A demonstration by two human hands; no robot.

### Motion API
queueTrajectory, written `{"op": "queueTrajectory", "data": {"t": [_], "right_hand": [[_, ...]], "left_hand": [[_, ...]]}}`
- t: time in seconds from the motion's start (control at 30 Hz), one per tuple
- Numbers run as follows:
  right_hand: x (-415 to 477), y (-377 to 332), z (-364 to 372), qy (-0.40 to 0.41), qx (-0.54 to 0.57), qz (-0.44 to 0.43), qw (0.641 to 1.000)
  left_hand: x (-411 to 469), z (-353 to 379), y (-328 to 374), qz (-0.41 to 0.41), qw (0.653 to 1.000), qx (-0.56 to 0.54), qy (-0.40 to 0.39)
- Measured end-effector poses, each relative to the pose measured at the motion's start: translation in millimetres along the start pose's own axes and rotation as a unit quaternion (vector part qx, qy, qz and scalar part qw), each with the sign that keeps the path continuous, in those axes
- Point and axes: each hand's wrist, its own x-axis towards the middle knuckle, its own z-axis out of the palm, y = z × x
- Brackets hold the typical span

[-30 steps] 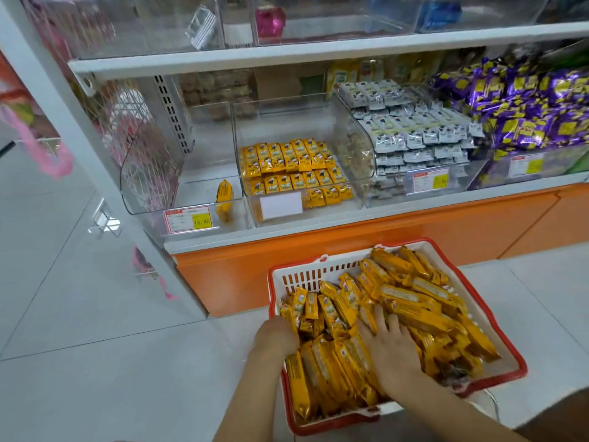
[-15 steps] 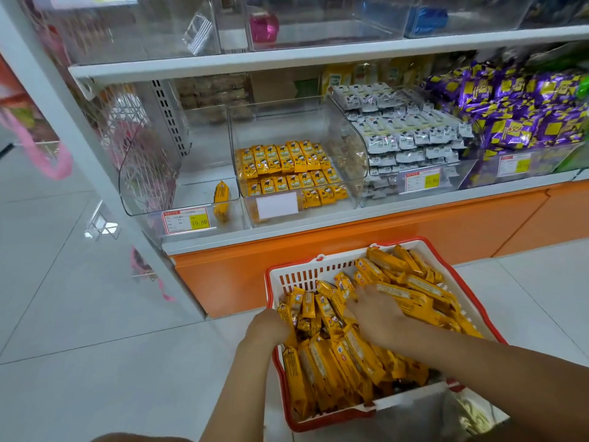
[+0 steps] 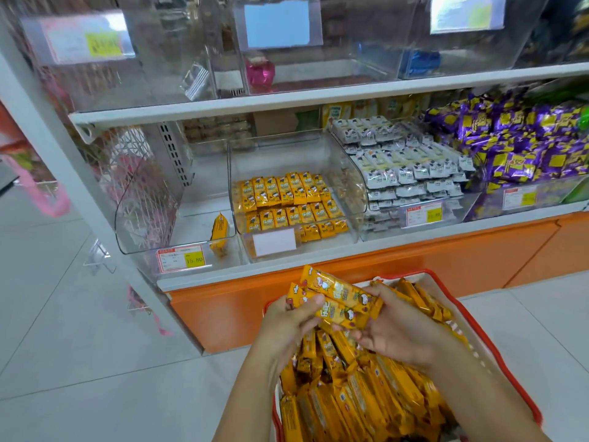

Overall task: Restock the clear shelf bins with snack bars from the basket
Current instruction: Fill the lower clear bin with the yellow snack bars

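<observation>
At lower centre of the frame, the left hand [image 3: 288, 323] and the right hand [image 3: 392, 333] together hold a small bundle of snack bars [image 3: 338, 298] in yellow-orange wrappers. The bundle sits just above the red-rimmed basket [image 3: 510, 374]. The left hand's fingers are curled round the bundle's left end with the thumb across the top. The right hand's thumb and fingers grasp the right end. How many bars make up the bundle cannot be told. Below the hands, the basket holds a dense heap of loose bars [image 3: 366, 403] of the same kind and stands on the pale tiled floor [image 3: 95, 362]. Behind it is the orange shelf base [image 3: 414, 275]. On the shelf above, at left of centre, the leftmost clear bin [image 3: 146, 215] contains a single bar [image 3: 219, 231] standing on end against its right wall, and a price tag [image 3: 181, 258] is fixed to its front. Beside it, the middle bin [image 3: 350, 186] holds small yellow packets [image 3: 287, 202] laid in rows. Further right are stacked white packets [image 3: 404, 167], then purple packets [image 3: 526, 138] at the right edge. Along the top of the frame, the upper shelf bins [image 3: 350, 43] are blurred.
</observation>
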Motion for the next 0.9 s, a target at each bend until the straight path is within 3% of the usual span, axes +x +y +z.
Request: {"op": "queueTrajectory", "data": {"t": [0.17, 0.27, 0.33, 0.4, 0.5, 0.57, 0.7, 0.77, 0.8, 0.9], "right_hand": [[-3.2, -12.6, 2.4, -0.004, -0.075, 0.002, 0.997], [-1.7, -17.9, 5.2, 0.107, -0.216, -0.088, 0.967], [-4.3, -19.5, 11.5, 0.199, -0.331, -0.217, 0.897], [-8.4, -20.5, 19.4, 0.203, -0.438, -0.336, 0.809], [-2.8, -16.2, 25.9, 0.216, -0.603, -0.407, 0.651], [6.1, -20.7, 29.4, 0.263, -0.63, -0.456, 0.571], [18.7, -55.6, 44.1, 0.29, -0.627, -0.462, 0.556], [28.0, -83.7, 53.7, 0.297, -0.643, -0.427, 0.562], [35.9, -99.6, 57.4, 0.311, -0.653, -0.406, 0.559], [72.4, -146.0, 64.8, 0.372, -0.683, -0.337, 0.531]], "left_hand": [[0.5, 8.9, 17.3, 0.0, 0.999, -0.024, 0.029], [2.6, 12.0, 26.2, 0.002, 0.998, -0.008, 0.057], [4.8, 14.4, 31.3, 0.008, 0.997, -0.002, 0.083], [7.2, 18.1, 38.4, 0.02, 0.995, -0.003, 0.094], [11.3, 25.9, 54.5, 0.038, 0.995, -0.002, 0.09], [14.6, 30.7, 66.3, 0.051, 0.995, 0.009, 0.081], [23.9, 32.0, 98.3, 0.086, 0.993, 0.062, 0.05], [32.5, 24.4, 119.3, 0.129, 0.977, 0.138, 0.1], [38.6, 18.1, 129.3, 0.17, 0.953, 0.194, 0.158], [52.4, -3.3, 153.5, 0.254, 0.835, 0.345, 0.346]]}}
